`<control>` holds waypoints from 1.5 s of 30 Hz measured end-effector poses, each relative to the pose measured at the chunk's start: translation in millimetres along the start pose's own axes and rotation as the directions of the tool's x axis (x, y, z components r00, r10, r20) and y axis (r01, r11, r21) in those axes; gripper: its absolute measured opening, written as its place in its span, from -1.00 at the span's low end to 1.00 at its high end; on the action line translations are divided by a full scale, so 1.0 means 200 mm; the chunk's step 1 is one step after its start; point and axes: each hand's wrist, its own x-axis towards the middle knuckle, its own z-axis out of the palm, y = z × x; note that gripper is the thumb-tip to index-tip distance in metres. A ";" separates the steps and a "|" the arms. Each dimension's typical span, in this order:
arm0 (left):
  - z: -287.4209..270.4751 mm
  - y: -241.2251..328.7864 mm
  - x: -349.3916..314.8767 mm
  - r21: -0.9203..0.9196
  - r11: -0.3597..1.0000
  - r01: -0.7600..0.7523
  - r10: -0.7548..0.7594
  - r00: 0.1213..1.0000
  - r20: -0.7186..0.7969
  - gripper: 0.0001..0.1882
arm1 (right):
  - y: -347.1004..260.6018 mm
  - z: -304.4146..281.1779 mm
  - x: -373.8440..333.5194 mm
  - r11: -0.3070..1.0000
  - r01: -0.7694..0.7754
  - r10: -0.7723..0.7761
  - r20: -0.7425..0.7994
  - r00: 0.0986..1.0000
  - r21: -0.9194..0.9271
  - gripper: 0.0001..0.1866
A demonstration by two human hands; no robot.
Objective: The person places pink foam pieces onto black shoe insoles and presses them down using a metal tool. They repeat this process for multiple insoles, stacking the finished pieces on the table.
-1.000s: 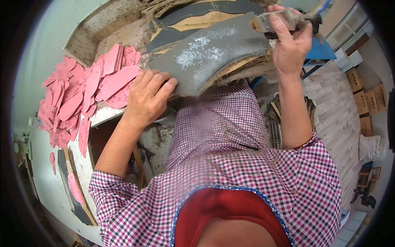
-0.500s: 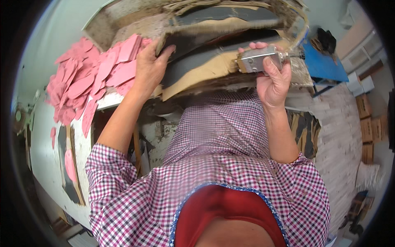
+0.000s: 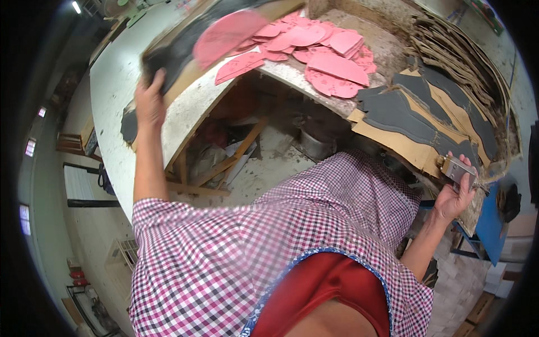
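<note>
My left hand [image 3: 150, 104] grips the near end of a long black and tan panel [image 3: 174, 64] over the white table, thumb on its black face. A rounded pink piece [image 3: 227, 36] lies over the panel; both are blurred, and I cannot tell whether they are joined. Under my left wrist a dark piece [image 3: 128, 124] shows on the tabletop. At the right, my right hand [image 3: 456, 196] is closed around a small silver box-shaped metal tool [image 3: 457, 170] with a brass-coloured end. Beside the tool lie black and tan panels [image 3: 401, 121] on the bench.
A loose heap of pink pieces [image 3: 337, 70] covers the middle of the bench. Stacked brown-edged panels [image 3: 449, 56] stand at the far right, near a hose [image 3: 508, 160]. Below the bench are a metal pot [image 3: 317, 143] and wooden bars [image 3: 241, 149]. A blue table [image 3: 491, 222] is at the right.
The view has swung left. My left hand has carried the panel from the bench in front of me past the pink heap to the white table. My right hand still holds the metal tool, now lower.
</note>
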 end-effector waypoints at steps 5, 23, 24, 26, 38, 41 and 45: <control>-0.92 0.03 -0.22 0.396 0.835 0.381 -0.191 0.877 -0.440 -0.50 | 0.02 -0.02 0.04 0.999 -0.039 0.039 -0.023 0.999 -0.026 -0.73; 0.39 -0.72 0.38 0.792 0.377 -0.481 -0.189 0.797 0.574 -0.43 | -0.20 0.15 0.07 0.980 0.186 -0.193 0.090 0.977 0.077 -0.66; 0.59 -0.47 0.27 0.893 0.358 -0.273 -0.435 0.798 0.418 -0.42 | -0.21 0.14 0.08 0.975 0.216 -0.219 0.100 0.970 0.040 -0.65; 0.39 -0.76 0.43 0.689 0.549 -0.473 -0.089 0.786 0.611 -0.46 | -0.20 0.16 0.09 0.971 0.236 -0.238 0.145 0.960 0.036 -0.61; 0.51 -0.27 0.29 0.576 0.805 -0.140 -0.194 0.856 0.479 -0.84 | -0.14 0.07 -0.02 0.942 0.270 -0.243 0.150 0.959 -0.201 -0.53; 0.80 -0.07 0.04 0.435 0.896 -0.091 -0.166 0.840 0.517 -0.82 | -0.07 0.09 -0.08 0.944 0.290 -0.240 0.276 0.931 -0.159 -0.53; 1.19 0.14 -0.23 0.318 0.944 -0.089 -0.167 0.702 0.692 -0.76 | -0.02 0.20 -0.06 0.931 0.307 -0.241 0.296 0.924 -0.199 -0.52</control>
